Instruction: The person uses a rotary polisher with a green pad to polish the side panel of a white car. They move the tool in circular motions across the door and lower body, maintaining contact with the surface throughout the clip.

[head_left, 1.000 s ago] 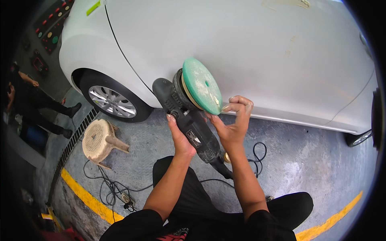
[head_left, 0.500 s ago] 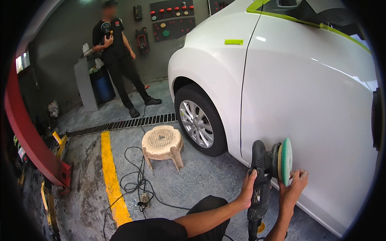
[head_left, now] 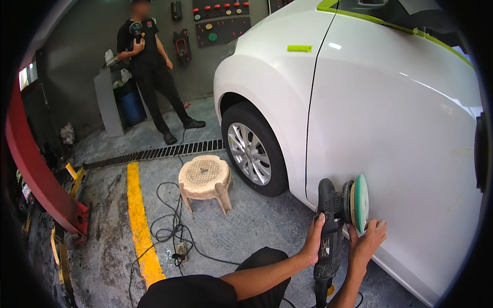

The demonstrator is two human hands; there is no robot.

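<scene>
A left hand [head_left: 314, 237] grips the black body of a rotary polisher [head_left: 331, 226] while the right hand [head_left: 365, 240] fingers the rim of its green foam pad [head_left: 361, 201], held just beside a white car door [head_left: 405, 154]; a beige plastic stool [head_left: 205, 179] stands near the front wheel [head_left: 251, 151]

To my left a beige plastic stool [head_left: 204, 178] stands on the grey floor [head_left: 246, 226] near the front wheel [head_left: 251, 150], and beside it black cables [head_left: 172, 226] coil toward a power strip [head_left: 180, 250] next to the yellow floor line [head_left: 139, 220]. Beyond the stool a drain grate [head_left: 154, 153] crosses the floor. Past that, another person in black [head_left: 149, 66] stands by a grey cabinet [head_left: 105, 102] and a blue bin [head_left: 131, 107], under wall boards with coloured pads [head_left: 221, 18].
</scene>
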